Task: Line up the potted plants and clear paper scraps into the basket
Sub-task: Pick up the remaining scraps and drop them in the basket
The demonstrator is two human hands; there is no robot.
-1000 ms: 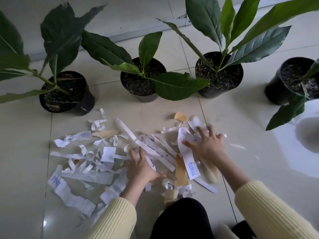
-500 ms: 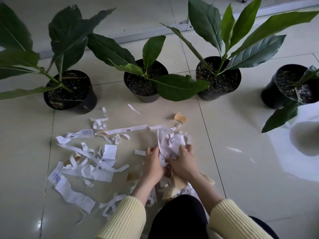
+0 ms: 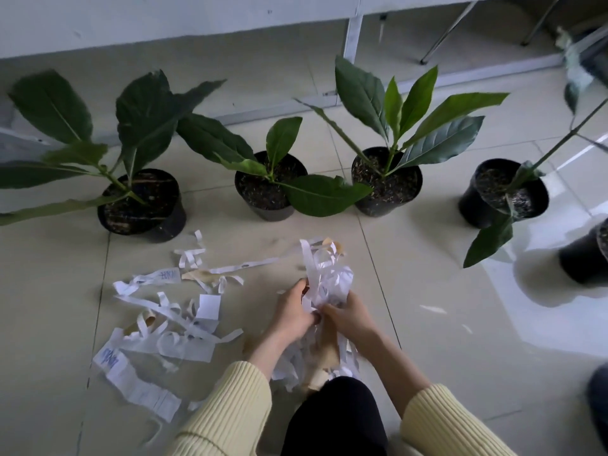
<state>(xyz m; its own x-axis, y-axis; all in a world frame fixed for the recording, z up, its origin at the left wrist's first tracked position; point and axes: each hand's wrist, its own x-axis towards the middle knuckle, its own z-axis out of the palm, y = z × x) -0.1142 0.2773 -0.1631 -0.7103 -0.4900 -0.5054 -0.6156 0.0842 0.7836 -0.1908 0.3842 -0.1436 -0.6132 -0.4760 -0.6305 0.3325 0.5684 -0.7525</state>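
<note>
**Head view.** Both hands meet low over the tiled floor (image 3: 427,340), just beyond the person's dark-clad knee (image 3: 332,419). The left hand (image 3: 292,311) and the right hand (image 3: 348,315), each emerging from ribbed pale-yellow sleeves (image 3: 227,413), have their fingers curled round a single bunch of paper scraps (image 3: 329,274). The bunch's white strips stand up above the fingers, and further white and tan pieces hang or lie below the palms. Loose scraps (image 3: 171,311) lie spread on the floor to the left of the hands: long white strips, a small white square and, nearest the person, a wide strip bearing blue writing. A few small bits lie apart to the right.

Four potted plants stand in a row toward the far side of the floor, before the wall base. From left to right these are the first pot (image 3: 141,202), second pot (image 3: 266,189), third pot (image 3: 388,182) and fourth pot (image 3: 503,192). All are black, soil-filled and broad-leaved. A fifth pot (image 3: 585,258), cut by the right edge, stands nearer than the row.
</note>
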